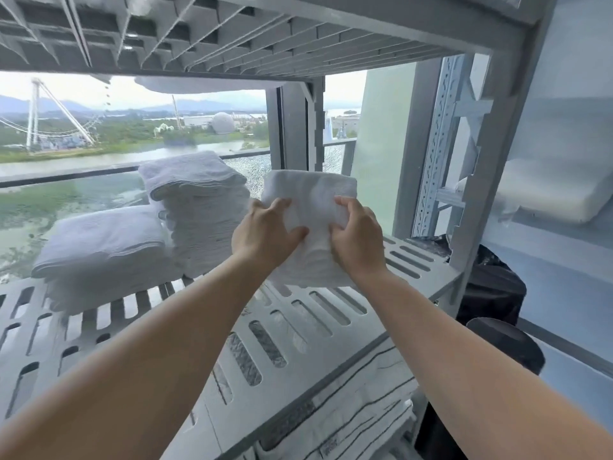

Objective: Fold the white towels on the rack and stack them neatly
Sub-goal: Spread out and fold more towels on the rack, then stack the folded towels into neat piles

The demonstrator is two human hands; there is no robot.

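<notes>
Midway, by the look of it: a person's left hand and right hand hold a folded white towel at the centre of the frame, just above the slotted grey shelf of a plastic rack. Both hands are clamped on the cloth, fingers curled into it, side by side and close together. The towel appears folded down to a compact rectangle. Its upper edge is squared, and its lower layers bunch slightly beneath the hands. The terry looks thick and soft, though the picture blurs a little there. Left of centre, a tall stack of folded white towels stands on the same shelf, and a lower stack sits against it toward the left edge, so much of the folding seems done. What seems left for this piece is laying it on a pile and squaring its edges. Whether more unfolded towels wait cannot be told. Striped linens lie on the level beneath, at lower right.
</notes>
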